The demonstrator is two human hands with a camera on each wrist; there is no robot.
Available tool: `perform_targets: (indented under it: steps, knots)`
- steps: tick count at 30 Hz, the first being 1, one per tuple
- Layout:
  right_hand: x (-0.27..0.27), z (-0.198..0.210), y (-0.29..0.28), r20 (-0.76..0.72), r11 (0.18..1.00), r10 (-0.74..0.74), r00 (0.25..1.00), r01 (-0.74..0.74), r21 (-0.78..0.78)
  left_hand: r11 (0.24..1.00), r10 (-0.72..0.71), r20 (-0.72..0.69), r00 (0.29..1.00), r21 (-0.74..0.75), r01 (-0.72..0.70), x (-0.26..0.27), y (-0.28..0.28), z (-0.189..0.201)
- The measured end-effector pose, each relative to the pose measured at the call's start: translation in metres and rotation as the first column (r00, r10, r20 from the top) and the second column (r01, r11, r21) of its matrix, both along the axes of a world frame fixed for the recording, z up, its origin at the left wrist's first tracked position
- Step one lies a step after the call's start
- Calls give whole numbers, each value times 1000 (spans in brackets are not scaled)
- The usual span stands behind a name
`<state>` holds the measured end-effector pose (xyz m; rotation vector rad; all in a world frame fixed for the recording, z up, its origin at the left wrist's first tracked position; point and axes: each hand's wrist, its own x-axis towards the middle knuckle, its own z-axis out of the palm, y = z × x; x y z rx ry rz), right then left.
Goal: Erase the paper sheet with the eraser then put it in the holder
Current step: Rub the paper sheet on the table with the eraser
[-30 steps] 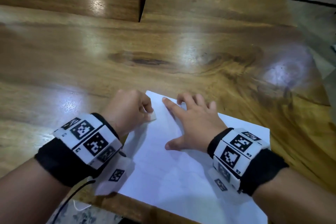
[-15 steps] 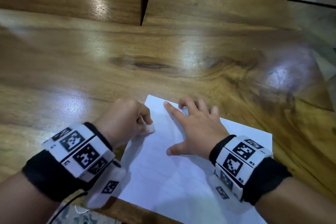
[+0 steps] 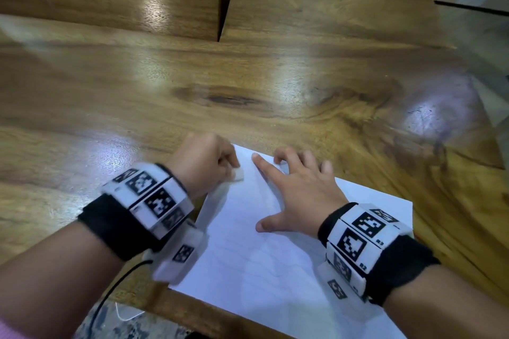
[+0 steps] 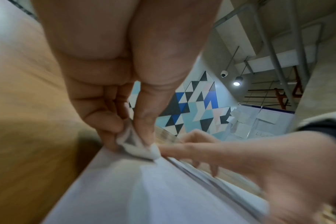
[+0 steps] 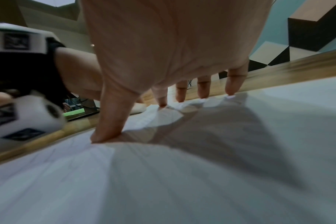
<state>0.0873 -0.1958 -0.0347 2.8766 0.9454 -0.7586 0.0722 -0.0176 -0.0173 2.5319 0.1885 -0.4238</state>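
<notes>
Partly hidden: eraser [image 3: 237, 175] pinched by left hand [image 3: 205, 164] | right hand [image 3: 298, 192] flat, fingers spread, pressing paper sheet [image 3: 275, 278] at counter [image 3: 248, 85] near edge | sheet's writing illegible

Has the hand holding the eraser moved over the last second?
Cannot tell. The left hand pinches the eraser at the paper sheet's far left corner, just where it was before; the camera itself shifted, and blur hints at small rubbing strokes.

Both hands low, forearms reaching forward side by side.
The left hand [image 3: 205, 162] is curled in a fist with thumb and fingers pinched together; the right hand [image 3: 300, 192] lies flat, fingers [image 5: 234, 84] spread, thumb out.
</notes>
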Motion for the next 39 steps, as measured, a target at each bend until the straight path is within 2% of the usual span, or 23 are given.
perform_targets:
  steps: [4, 6, 9, 11, 15, 19, 22, 24, 28, 30, 32, 35, 37, 39]
  knots:
    - [0, 0, 0, 2, 1000, 5, 1000, -5, -10, 999, 35, 51, 998, 33, -36, 22, -7, 1]
    - [0, 0, 0, 1, 1000, 5, 1000, -5, -9, 1000, -1, -4, 1000, 16, 1, 9, -4, 0]
    - [0, 0, 0, -1, 1000, 5, 1000, -5, -5, 993, -117, -162, 980, -27, 115, -16, 3, 0]
    - [0, 0, 0, 0, 1000, 3, 1000, -3, -7, 994, -97, -189, 977, -63, 86, -12, 7, 2]
    - [0, 0, 0, 0, 1000, 4, 1000, -4, 1, 989, 81, -60, 995, -121, -88, 18, 6, 5]
    - [-1, 1, -1, 9, 1000, -18, 1000, 18, 23, 999, 32, 22, 999, 34, -33, 14, -6, 2]
    - [-2, 1, -1, 12, 1000, -8, 1000, 7, 20, 998, -51, -77, 996, 20, 53, -8, -1, 2]
    - [-1, 0, -1, 12, 1000, -3, 1000, 3, 18, 998, -59, -123, 991, -25, 56, -14, 4, 2]
    - [-1, 0, -2, 10, 1000, -6, 1000, 5, 15, 998, 58, 53, 997, -22, -57, 13, 3, 1]
    - [-1, -1, -2, 10, 1000, -3, 1000, 3, 15, 998, 62, 77, 995, -3, -62, 21, 0, -1]
    - [-1, -1, -2, 4, 1000, -5, 1000, 5, 23, 999, 11, 59, 998, 32, -13, 11, 0, -3]
    - [-1, -1, -2, 6, 1000, -1, 1000, 1, 25, 991, -117, -83, 990, 50, 121, -17, 2, -2]
    - [-1, -1, -3, 8, 1000, 4, 1000, -4, 22, 992, -123, -150, 981, 13, 126, -21, 4, 1]
    - [-1, -1, -2, 12, 1000, 6, 1000, -6, 19, 997, -78, -112, 991, 4, 79, -10, 6, 8]
